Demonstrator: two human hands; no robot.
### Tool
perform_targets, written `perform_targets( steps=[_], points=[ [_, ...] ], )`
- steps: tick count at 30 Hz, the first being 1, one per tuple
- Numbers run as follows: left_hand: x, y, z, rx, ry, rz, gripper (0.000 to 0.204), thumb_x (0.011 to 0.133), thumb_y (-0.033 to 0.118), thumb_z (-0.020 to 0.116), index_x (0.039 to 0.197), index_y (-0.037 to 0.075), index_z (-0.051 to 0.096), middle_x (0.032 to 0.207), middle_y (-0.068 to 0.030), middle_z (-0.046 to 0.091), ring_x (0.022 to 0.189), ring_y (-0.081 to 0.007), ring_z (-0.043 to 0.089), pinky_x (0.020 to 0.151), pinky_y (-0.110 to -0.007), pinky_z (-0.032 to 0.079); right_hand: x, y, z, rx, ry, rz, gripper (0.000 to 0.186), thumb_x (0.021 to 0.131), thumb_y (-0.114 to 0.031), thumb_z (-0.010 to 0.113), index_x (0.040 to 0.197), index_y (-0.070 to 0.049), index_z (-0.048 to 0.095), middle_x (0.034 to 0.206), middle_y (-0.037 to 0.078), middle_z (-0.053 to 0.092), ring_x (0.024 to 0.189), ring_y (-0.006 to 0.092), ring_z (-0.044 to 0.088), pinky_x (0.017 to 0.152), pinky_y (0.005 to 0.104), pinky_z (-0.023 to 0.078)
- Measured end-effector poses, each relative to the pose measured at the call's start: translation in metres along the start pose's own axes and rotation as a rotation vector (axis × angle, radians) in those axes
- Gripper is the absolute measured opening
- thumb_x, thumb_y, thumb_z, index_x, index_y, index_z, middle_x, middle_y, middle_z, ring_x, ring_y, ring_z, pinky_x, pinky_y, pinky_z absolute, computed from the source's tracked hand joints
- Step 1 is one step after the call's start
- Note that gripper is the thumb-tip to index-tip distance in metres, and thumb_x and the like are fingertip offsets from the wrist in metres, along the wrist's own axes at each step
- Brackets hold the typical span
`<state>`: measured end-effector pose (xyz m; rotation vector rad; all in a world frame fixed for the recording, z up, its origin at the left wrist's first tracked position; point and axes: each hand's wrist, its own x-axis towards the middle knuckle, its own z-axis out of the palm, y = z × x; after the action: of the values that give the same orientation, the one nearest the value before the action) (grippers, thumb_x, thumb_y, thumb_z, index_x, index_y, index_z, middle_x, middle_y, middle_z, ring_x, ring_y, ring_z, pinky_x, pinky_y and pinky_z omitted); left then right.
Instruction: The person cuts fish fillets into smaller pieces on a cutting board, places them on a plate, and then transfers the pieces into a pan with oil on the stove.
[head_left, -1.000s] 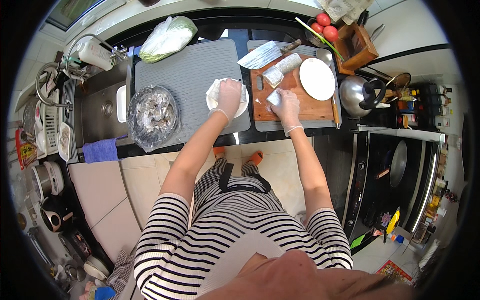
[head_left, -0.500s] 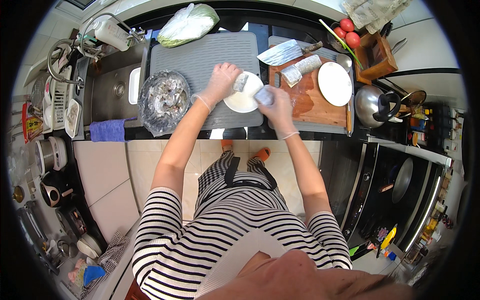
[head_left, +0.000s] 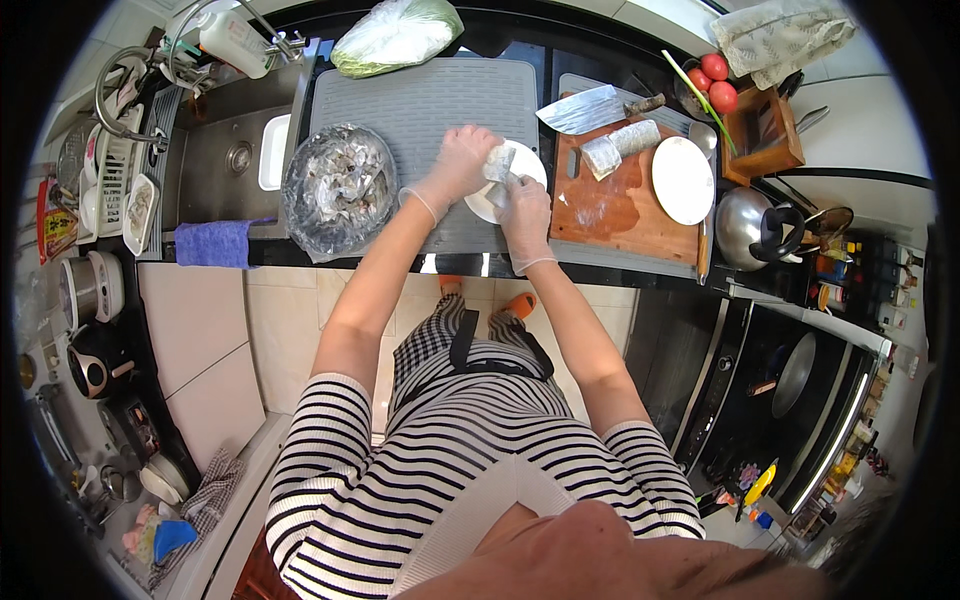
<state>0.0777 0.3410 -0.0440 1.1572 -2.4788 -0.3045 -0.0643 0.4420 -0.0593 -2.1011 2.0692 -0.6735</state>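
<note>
My left hand (head_left: 462,168), in a clear disposable glove, is closed on a silvery piece of fish (head_left: 499,160) over a small white plate (head_left: 533,168). Close beside it, my right hand (head_left: 525,212), gloved too, has its fingers closed at a second fish piece (head_left: 497,194), partly hidden by the fingers. Both hands cover part of the plate, which sits on a grey ribbed mat (head_left: 420,90). To the right, more silvery fish (head_left: 620,148) lies on a wooden cutting board (head_left: 625,215). Left of my hands stands a plastic-covered bowl (head_left: 345,190) of fish pieces.
A cleaver (head_left: 582,108) lies at the board's back edge, beside a white oval plate (head_left: 683,180). Further right stand a kettle (head_left: 745,228) and a wooden knife block (head_left: 765,130). A wrapped cabbage (head_left: 395,38) is behind the mat; the sink (head_left: 215,190) is left.
My right hand has moved left with its fish piece, from the plate's right edge to over the plate beside my left hand. The view has shifted slightly.
</note>
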Motion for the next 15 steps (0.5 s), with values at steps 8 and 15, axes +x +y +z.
perform_targets(
  steps=[8, 15],
  points=[
    [-0.005, 0.002, -0.01, -0.049, 0.035, -0.036, 0.06, 0.06, 0.029, 0.083, 0.114, 0.015, 0.06, 0.107, -0.0039, 0.058, 0.109, -0.0248, 0.052, 0.092, -0.042, 0.039, 0.016, 0.005, -0.02, 0.128, -0.112, 0.141, 0.042, 0.062, -0.024, 0.081, 0.097, -0.003, 0.068, 0.092, 0.015, 0.065, 0.089, 0.0316, 0.061, 0.08, 0.0401, 0.049],
    [-0.004, -0.004, -0.022, -0.106, -0.013, -0.12, 0.065, 0.057, 0.031, 0.085, 0.115, 0.015, 0.059, 0.109, -0.0051, 0.058, 0.112, -0.026, 0.051, 0.095, -0.042, 0.037, 0.041, 0.045, -0.049, 1.302, -0.584, 0.768, 0.048, 0.092, -0.031, 0.055, 0.125, 0.004, 0.05, 0.113, 0.016, 0.061, 0.101, 0.0244, 0.062, 0.089, 0.0348, 0.051]
  ],
)
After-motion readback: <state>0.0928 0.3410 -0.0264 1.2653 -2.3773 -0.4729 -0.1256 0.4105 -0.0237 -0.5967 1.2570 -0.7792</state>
